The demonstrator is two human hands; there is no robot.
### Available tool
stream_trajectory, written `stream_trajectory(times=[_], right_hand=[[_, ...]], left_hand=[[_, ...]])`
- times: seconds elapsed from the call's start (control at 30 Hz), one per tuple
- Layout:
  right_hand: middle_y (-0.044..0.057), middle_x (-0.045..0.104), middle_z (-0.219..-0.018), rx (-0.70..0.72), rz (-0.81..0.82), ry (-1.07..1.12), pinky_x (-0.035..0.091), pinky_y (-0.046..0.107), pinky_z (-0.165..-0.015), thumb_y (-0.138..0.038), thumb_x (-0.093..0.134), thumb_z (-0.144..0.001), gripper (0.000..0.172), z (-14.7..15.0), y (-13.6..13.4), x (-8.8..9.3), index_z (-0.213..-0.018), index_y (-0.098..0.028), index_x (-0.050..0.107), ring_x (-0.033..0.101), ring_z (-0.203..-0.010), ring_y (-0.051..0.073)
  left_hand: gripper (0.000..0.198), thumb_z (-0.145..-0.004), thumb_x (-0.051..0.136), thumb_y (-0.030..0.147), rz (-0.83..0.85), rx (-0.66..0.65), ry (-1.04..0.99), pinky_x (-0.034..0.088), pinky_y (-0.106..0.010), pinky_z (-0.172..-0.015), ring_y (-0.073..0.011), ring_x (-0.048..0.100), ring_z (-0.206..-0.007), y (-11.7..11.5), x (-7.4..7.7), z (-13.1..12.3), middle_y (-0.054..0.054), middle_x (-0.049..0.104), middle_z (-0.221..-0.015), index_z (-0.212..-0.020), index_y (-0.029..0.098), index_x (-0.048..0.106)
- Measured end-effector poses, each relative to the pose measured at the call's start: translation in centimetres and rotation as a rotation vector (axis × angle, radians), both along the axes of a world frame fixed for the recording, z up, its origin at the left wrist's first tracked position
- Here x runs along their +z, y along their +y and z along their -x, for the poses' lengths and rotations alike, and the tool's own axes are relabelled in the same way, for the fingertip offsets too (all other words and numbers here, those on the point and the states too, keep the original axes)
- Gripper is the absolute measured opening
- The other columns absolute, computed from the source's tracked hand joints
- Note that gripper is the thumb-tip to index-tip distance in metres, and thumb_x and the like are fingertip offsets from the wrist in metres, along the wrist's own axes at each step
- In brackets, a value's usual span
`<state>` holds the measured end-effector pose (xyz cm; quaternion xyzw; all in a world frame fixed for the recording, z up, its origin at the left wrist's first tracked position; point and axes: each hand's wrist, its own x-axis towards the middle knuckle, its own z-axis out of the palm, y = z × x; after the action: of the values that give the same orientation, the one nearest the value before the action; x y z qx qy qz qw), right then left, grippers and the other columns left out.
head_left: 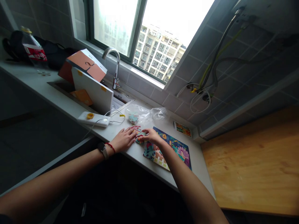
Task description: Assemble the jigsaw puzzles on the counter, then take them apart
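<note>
My left hand (123,139) lies flat on the white counter (109,132), its fingertips resting on a small cluster of joined jigsaw pieces (137,132). My right hand (150,135) pinches the same cluster from the right side. Just right of the hands lies the partly assembled colourful jigsaw puzzle (174,147), flat on the counter. A clear plastic bag (144,113) with loose pieces sits behind the hands. A small printed picture card (182,128) lies near the wall.
A white power strip (93,119) with a cable sits left of the hands. The sink (67,88) holds tilted puzzle boxes (86,77) under a chrome tap (115,67). A cola bottle (32,46) and dark bag stand far left. A wooden board (252,161) fills the right.
</note>
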<state>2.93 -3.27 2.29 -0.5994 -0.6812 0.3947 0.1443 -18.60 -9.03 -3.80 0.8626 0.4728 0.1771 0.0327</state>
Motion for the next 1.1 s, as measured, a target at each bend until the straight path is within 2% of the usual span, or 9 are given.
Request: stream_trajectory(times=[0.13,0.23,0.3,0.37,0.5,0.6,0.73,0.93,1.1], right_hand=[[0.006,0.077,-0.098,0.045,0.014,-0.066,0.054,0.032,-0.083,-0.029,0.102,-0.042,0.056,0.3,0.1,-0.7,-0.092,-0.019,0.079,0.071,-0.097,0.028],[0.004,0.075,-0.092,0.039,0.013,-0.093,0.053,0.030,-0.076,-0.031,0.103,-0.038,0.059,0.3,-0.2,-0.8,-0.089,-0.021,0.077,0.069,-0.090,0.026],[0.002,0.074,-0.090,0.032,0.018,-0.091,0.052,0.030,-0.073,-0.035,0.103,-0.039,0.065,0.4,-0.5,-0.7,-0.097,-0.022,0.076,0.069,-0.086,0.024],[0.002,0.073,-0.092,0.029,0.020,-0.093,0.052,0.030,-0.074,-0.036,0.102,-0.039,0.070,0.6,-0.7,-0.5,-0.102,-0.022,0.075,0.069,-0.086,0.023],[0.001,0.072,-0.087,0.035,0.023,-0.146,0.051,0.030,-0.075,-0.027,0.104,-0.031,0.064,1.1,-0.6,0.2,-0.087,-0.022,0.074,0.068,-0.085,0.024],[0.000,0.069,-0.078,0.046,0.034,-0.197,0.049,0.030,-0.071,-0.026,0.104,-0.028,0.059,1.2,-0.3,0.4,-0.077,-0.021,0.070,0.066,-0.079,0.024],[-0.001,0.068,-0.079,0.051,0.032,-0.168,0.049,0.029,-0.066,-0.030,0.102,-0.038,0.060,0.6,-0.3,0.0,-0.086,-0.019,0.068,0.065,-0.075,0.021],[0.001,0.074,-0.086,0.109,0.002,0.008,0.054,0.031,-0.075,-0.029,0.100,-0.044,0.072,-0.4,0.7,0.1,-0.109,-0.018,0.071,0.069,-0.083,0.021],[0.001,0.075,-0.080,0.209,0.095,-0.027,0.053,0.030,-0.073,-0.028,0.100,-0.040,0.054,0.5,2.4,1.1,-0.089,-0.019,0.077,0.070,-0.078,0.022]], left_hand=[[0.037,-0.102,0.051,0.037,0.034,-0.014,-0.085,0.044,-0.048,-0.109,-0.0330,0.055,-0.132,-0.4,0.9,0.6,-0.014,0.064,-0.137,-0.133,0.023,0.064],[0.036,-0.093,0.066,0.040,0.121,-0.051,-0.081,0.048,-0.044,-0.102,-0.0334,0.062,-0.118,0.9,1.9,1.4,-0.014,0.068,-0.124,-0.126,0.024,0.069],[0.049,-0.086,0.075,0.043,0.184,-0.094,-0.069,0.049,-0.043,-0.100,-0.0342,0.063,-0.115,2.4,2.5,2.0,-0.014,0.067,-0.125,-0.130,0.023,0.068],[0.069,-0.077,0.083,0.048,0.237,-0.144,-0.075,0.046,-0.043,-0.105,-0.0363,0.061,-0.123,3.9,2.9,2.5,-0.016,0.062,-0.137,-0.138,0.022,0.064],[0.095,-0.067,0.084,0.065,0.350,-0.184,-0.008,0.037,-0.049,-0.116,-0.0424,0.044,-0.144,6.4,3.1,3.0,-0.020,0.045,-0.159,-0.148,0.023,0.056],[0.118,-0.059,0.084,0.073,0.419,-0.163,0.029,0.033,-0.053,-0.118,-0.0454,0.035,-0.150,7.4,3.0,2.8,-0.025,0.036,-0.164,-0.156,0.019,0.045],[0.134,-0.048,0.088,0.072,0.459,-0.137,0.043,0.030,-0.053,-0.120,-0.0465,0.032,-0.151,8.0,3.5,2.3,-0.027,0.030,-0.166,-0.159,0.016,0.039],[0.131,-0.042,0.092,0.069,0.357,-0.140,0.007,0.045,-0.049,-0.107,-0.0466,0.056,-0.129,7.8,4.0,2.1,-0.026,0.051,-0.147,-0.153,0.016,0.047],[0.124,-0.043,0.096,0.064,0.238,-0.183,-0.074,0.048,-0.048,-0.102,-0.0441,0.060,-0.119,7.4,3.8,2.8,-0.023,0.052,-0.137,-0.147,0.015,0.050]])
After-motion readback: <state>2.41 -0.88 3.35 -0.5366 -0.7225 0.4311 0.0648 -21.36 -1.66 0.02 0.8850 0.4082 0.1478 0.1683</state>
